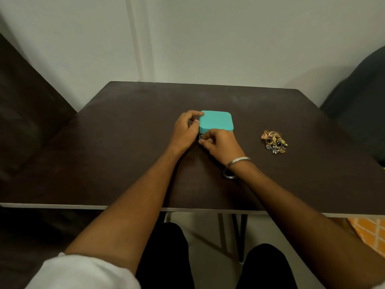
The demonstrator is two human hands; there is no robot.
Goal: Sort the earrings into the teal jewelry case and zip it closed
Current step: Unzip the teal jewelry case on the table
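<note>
Dark brown laminate table (125, 142) carries everything. At its middle sits the closed, square teal jewelry case (216, 120). The left hand (186, 130) grips the case's left edge; the right hand (220, 142) pinches a small metal zipper pull (200, 138) at the near-left corner. Well to the right lies a heap of gold and silver earrings (274, 141).

I see white sleeve (83, 272) bunched at left elbow, silver bangle (237, 161) above it on right wrist, black trousers (166, 257) right of sleeve.
</note>
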